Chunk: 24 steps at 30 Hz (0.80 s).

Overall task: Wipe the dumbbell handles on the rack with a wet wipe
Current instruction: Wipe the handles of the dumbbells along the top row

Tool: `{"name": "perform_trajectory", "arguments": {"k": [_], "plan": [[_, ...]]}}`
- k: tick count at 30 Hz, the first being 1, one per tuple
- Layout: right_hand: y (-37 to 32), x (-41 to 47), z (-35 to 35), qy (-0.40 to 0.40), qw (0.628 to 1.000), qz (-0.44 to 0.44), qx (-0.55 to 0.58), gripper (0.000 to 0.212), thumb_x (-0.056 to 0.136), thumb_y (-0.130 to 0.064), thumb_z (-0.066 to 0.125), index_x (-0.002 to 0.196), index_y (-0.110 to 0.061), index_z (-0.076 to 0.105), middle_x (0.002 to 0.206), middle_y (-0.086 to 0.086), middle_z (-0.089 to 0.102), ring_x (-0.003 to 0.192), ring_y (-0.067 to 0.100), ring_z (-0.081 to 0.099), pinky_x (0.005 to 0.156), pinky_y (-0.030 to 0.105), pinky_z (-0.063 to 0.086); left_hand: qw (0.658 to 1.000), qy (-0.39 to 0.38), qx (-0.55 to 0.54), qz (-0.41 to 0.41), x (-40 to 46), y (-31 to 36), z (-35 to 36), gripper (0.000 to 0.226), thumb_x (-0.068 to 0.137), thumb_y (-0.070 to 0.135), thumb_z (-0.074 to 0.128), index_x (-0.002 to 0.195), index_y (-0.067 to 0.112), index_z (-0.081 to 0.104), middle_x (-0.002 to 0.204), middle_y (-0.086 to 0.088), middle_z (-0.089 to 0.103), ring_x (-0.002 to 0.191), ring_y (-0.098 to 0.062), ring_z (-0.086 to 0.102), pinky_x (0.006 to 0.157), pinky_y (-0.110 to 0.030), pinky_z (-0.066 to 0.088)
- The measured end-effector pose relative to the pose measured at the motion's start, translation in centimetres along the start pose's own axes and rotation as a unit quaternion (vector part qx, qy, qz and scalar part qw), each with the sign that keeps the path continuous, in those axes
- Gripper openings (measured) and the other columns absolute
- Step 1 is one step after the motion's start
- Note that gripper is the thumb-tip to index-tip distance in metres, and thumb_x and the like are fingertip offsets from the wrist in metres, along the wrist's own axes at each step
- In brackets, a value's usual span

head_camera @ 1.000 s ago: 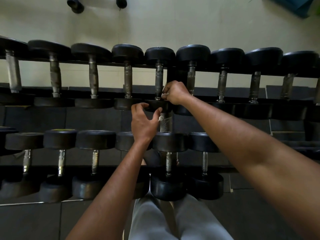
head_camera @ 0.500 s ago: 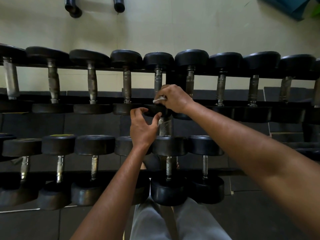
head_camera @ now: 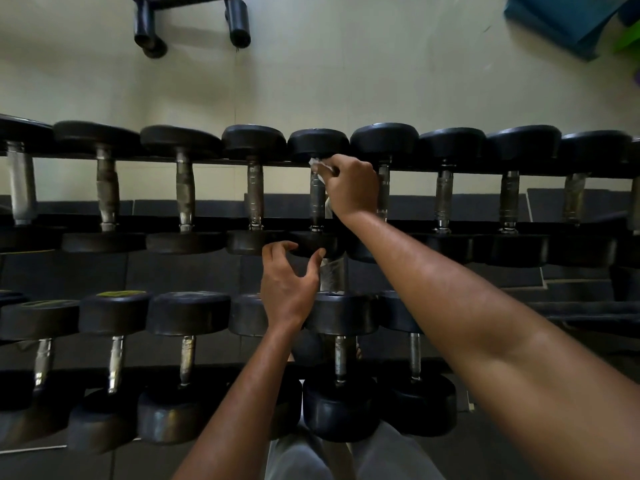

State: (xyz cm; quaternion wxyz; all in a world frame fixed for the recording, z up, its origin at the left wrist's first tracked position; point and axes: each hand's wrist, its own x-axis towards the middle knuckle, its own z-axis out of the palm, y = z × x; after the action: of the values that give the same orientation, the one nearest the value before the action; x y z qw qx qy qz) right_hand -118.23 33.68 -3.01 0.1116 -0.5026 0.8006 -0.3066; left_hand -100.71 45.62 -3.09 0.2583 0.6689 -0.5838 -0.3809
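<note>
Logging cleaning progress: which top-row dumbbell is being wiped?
The fifth dumbbell from the left: the right hand presses a wet wipe on its handle.

Right hand (head_camera: pixel 353 188) grips wipe (head_camera: pixel 317 165) on dumbbell handle (head_camera: pixel 316 202).

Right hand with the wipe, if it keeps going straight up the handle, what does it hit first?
Probably the far head of that same dumbbell: the right hand and wet wipe already sit at the handle's far end, just below it.
</note>
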Motion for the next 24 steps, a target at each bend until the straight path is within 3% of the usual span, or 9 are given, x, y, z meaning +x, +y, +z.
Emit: {"name": "perform_trajectory", "arguments": {"k": [5, 9, 12, 14, 17, 19, 24], "plan": [[-0.3, -0.4, 0.2, -0.023, 0.99, 0.096, 0.106, 0.026, 0.096, -0.044, 0.076, 0.096, -0.019, 0.082, 0.081, -0.008, 0.077, 0.074, 0.007, 0.069, 0.065, 0.02, 0.051, 1.0, 0.029, 0.004, 0.008, -0.7, 0.3, 0.3, 0.056, 0.092, 0.056, 0.08, 0.132, 0.021, 0.064, 0.13, 0.007, 0.06, 0.11, 0.0, 0.056, 0.085, -0.021, 0.048], [-0.3, 0.1, 0.5, -0.035, 0.964, 0.186, 0.186, 0.016, 0.094, -0.037, 0.081, 0.092, -0.021, 0.08, 0.083, -0.011, 0.076, 0.08, 0.004, 0.071, 0.072, 0.019, 0.053, 1.0, 0.026, 0.003, 0.007, -0.8, 0.3, 0.4, 0.057, 0.093, 0.057, 0.078, 0.136, 0.022, 0.063, 0.134, 0.008, 0.059, 0.118, -0.002, 0.058, 0.086, -0.017, 0.044], [-0.4, 1.0, 0.7, -0.063, 0.872, 0.381, 0.301, 0.017, 0.092, -0.035, 0.084, 0.09, -0.02, 0.074, 0.088, -0.004, 0.076, 0.088, 0.015, 0.074, 0.087, 0.036, 0.064, 1.0, 0.021, 0.003, 0.003, -0.7, 0.3, 0.4, 0.058, 0.092, 0.058, 0.077, 0.135, 0.023, 0.062, 0.134, 0.009, 0.057, 0.117, -0.004, 0.059, 0.086, -0.021, 0.047], [-0.7, 1.6, 0.4, -0.092, 0.812, 0.461, 0.346, 0.02, 0.092, -0.03, 0.083, 0.096, -0.016, 0.07, 0.093, 0.002, 0.074, 0.092, 0.021, 0.073, 0.089, 0.043, 0.065, 1.0, 0.02, 0.001, 0.004, -0.6, 0.3, 0.4, 0.057, 0.092, 0.058, 0.078, 0.134, 0.023, 0.062, 0.133, 0.009, 0.057, 0.116, -0.005, 0.059, 0.086, -0.022, 0.049], [-0.7, 1.8, -0.2, -0.116, 0.782, 0.464, 0.4, 0.021, 0.096, -0.021, 0.079, 0.113, -0.011, 0.073, 0.104, 0.002, 0.072, 0.1, 0.019, 0.069, 0.084, 0.036, 0.065, 1.0, 0.017, 0.004, 0.001, -0.5, 0.4, 0.2, 0.056, 0.091, 0.057, 0.079, 0.133, 0.023, 0.063, 0.131, 0.011, 0.057, 0.111, -0.001, 0.057, 0.085, -0.022, 0.047], [-0.4, 1.7, -0.7, -0.136, 0.776, 0.446, 0.424, 0.02, 0.096, -0.018, 0.078, 0.116, -0.014, 0.075, 0.107, -0.002, 0.072, 0.1, 0.014, 0.067, 0.089, 0.036, 0.063, 1.0, 0.014, 0.006, 0.001, -0.4, 0.3, 0.2, 0.055, 0.091, 0.058, 0.08, 0.132, 0.024, 0.063, 0.13, 0.012, 0.056, 0.108, 0.003, 0.054, 0.084, -0.022, 0.047], [-0.1, 2.0, -1.1, -0.173, 0.813, 0.407, 0.379, 0.019, 0.098, -0.023, 0.078, 0.114, -0.013, 0.074, 0.102, -0.004, 0.071, 0.099, 0.015, 0.068, 0.094, 0.037, 0.062, 1.0, 0.006, 0.004, 0.0, -0.2, 0.2, 0.1, 0.055, 0.09, 0.059, 0.08, 0.13, 0.025, 0.063, 0.128, 0.014, 0.054, 0.104, 0.007, 0.052, 0.081, -0.021, 0.046]]}}
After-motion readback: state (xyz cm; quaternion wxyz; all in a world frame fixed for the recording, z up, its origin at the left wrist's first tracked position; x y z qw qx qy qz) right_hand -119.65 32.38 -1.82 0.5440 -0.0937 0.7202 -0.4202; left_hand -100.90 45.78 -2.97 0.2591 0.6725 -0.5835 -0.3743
